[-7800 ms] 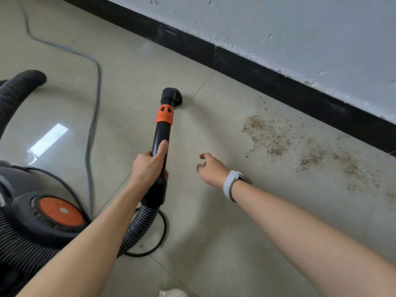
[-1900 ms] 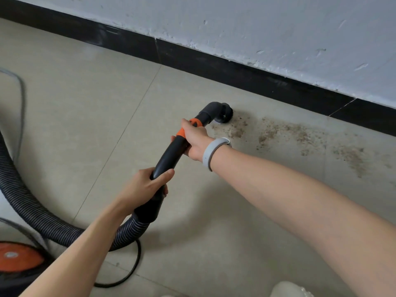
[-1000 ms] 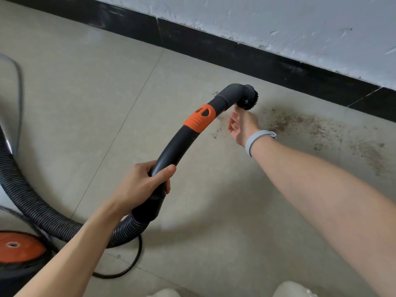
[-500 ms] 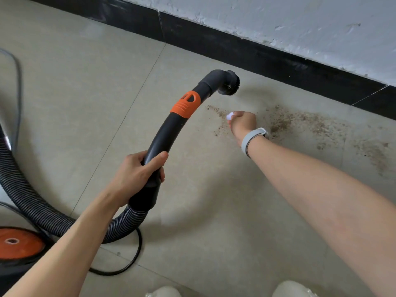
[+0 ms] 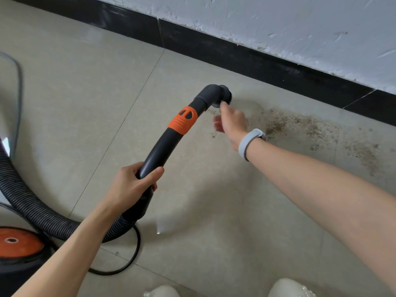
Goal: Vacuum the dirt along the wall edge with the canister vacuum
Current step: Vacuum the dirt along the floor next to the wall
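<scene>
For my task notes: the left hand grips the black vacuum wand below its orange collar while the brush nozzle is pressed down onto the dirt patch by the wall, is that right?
Not quite. In the head view the left hand does grip the wand below the orange collar, but the brush nozzle is lifted off the floor, turned sideways, left of the dirt patch.

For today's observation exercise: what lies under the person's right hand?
Beige tiled floor with scattered brown dirt around the right hand; whatever sits directly beneath it is hidden.
</scene>
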